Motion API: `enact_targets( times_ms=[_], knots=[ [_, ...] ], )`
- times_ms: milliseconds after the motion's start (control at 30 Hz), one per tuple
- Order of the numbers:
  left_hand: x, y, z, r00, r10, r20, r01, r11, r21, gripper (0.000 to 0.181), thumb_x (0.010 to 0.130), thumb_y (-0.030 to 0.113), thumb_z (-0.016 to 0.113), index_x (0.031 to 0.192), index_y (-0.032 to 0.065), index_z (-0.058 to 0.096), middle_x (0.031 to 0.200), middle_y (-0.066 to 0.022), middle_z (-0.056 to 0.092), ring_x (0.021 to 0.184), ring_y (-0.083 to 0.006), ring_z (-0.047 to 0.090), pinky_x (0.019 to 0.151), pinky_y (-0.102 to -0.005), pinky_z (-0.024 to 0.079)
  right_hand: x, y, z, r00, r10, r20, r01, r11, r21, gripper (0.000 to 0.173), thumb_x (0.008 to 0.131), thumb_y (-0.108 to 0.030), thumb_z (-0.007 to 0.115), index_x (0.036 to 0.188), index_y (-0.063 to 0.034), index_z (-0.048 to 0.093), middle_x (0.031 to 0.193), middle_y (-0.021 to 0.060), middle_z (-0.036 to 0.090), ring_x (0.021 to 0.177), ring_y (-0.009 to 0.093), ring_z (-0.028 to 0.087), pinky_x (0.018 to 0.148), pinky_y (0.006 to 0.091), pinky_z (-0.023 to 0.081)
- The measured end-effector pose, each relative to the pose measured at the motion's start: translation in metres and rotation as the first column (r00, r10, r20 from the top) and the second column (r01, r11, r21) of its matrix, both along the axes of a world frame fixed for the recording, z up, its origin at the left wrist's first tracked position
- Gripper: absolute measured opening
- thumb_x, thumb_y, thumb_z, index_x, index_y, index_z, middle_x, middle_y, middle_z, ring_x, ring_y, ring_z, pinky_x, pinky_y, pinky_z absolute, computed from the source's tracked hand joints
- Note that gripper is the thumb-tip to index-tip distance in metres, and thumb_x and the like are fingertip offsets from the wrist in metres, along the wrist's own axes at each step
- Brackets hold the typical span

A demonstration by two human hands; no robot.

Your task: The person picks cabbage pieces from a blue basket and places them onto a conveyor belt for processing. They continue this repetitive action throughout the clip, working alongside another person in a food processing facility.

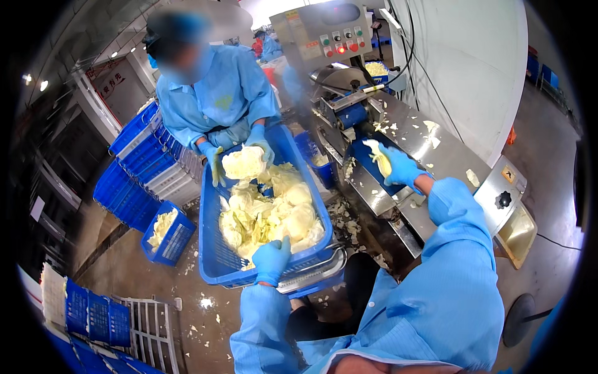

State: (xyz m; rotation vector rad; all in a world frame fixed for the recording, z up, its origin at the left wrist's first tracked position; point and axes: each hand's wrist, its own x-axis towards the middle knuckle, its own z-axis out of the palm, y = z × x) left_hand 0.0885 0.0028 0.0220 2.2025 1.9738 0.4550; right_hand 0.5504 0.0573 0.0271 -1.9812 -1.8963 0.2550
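Note:
My right hand (402, 167), in a blue glove, grips a pale piece of cabbage (379, 158) over the blue conveyor belt (362, 152) of a steel cutting machine. My left hand (272, 260), gloved too, is at the near end of a large blue plastic basket (204, 252); its fingers are curled, and whether they hold a leaf or the rim I cannot tell. Cabbage heads and loose leaves (285, 210) lie in that basket. Across it, a co-worker in blue (212, 100) holds a cut cabbage (244, 162) between two gloved hands.
Stacked blue and white baskets (140, 159) stand at the left, beside a small basket (172, 243) of cabbage pieces. The control box (322, 35) rises behind the machine. Scraps lie on the steel table (420, 126) and the floor. A metal rack (149, 327) is at the lower left.

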Motion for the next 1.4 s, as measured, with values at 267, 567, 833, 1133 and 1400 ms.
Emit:
enact_targets(
  times_ms=[267,567,833,1133,1400],
  knots=[
    [0.001,0.001,0.002,1.0,0.001,-0.014,0.0,0.998,0.064,0.052,0.092,0.051,0.051,0.068,0.0083,0.069,0.069,-0.0206,0.066,0.068,-0.0403,0.065,0.065,-0.0504,0.05,-0.014,0.016,-0.024,0.985,-0.117,0.125,0.101,0.986,0.129,0.04,0.078,-0.039,0.07,0.109,-0.0138,0.07,0.106,0.0154,0.07,0.093,0.033,0.068,0.083,0.0425,0.054],
    [0.005,-0.009,-0.007,0.981,-0.063,0.185,0.026,0.981,0.193,0.048,0.094,0.043,0.052,0.064,0.0076,0.067,0.062,-0.0185,0.064,0.059,-0.0395,0.063,0.059,-0.05,0.049,-0.056,-0.022,0.016,0.969,0.133,-0.206,-0.136,0.991,0.0,0.029,0.081,-0.026,0.074,0.102,-0.006,0.074,0.094,0.0142,0.072,0.081,0.026,0.069,0.075,0.0357,0.053],
    [0.0,-0.015,-0.008,0.977,-0.074,0.2,0.009,0.952,0.307,0.046,0.094,0.043,0.056,0.062,0.0114,0.067,0.058,-0.0143,0.062,0.055,-0.0368,0.062,0.055,-0.05,0.048,-0.217,0.036,0.054,0.663,0.472,-0.581,-0.6,0.8,-0.034,0.05,0.086,-0.005,0.071,0.134,-0.005,0.057,0.118,0.0118,0.067,0.105,0.016,0.063,0.092,0.0304,0.052],
    [-0.004,-0.009,-0.004,0.936,-0.176,0.304,0.11,0.969,0.222,0.042,0.094,0.041,0.056,0.07,0.0093,0.069,0.062,-0.0156,0.064,0.057,-0.0349,0.064,0.055,-0.047,0.049,-0.445,0.128,-0.016,0.588,0.421,-0.691,-0.719,0.663,-0.208,0.125,0.071,-0.03,0.086,0.158,-0.0156,-0.002,0.154,0.0277,0.029,0.126,0.033,0.05,0.08,0.0422,0.057],
    [-0.008,-0.01,-0.043,0.876,-0.315,0.366,0.201,0.927,0.317,0.019,0.081,0.024,0.064,0.073,0.0074,0.067,0.074,-0.0175,0.067,0.065,-0.0355,0.066,0.057,-0.0474,0.05,-0.554,0.16,-0.105,0.765,0.234,-0.6,-0.449,0.862,-0.236,0.141,0.06,-0.036,0.092,0.157,-0.0136,-0.008,0.152,0.0317,0.024,0.14,0.04,0.032,0.113,0.0422,0.035]
  ],
)
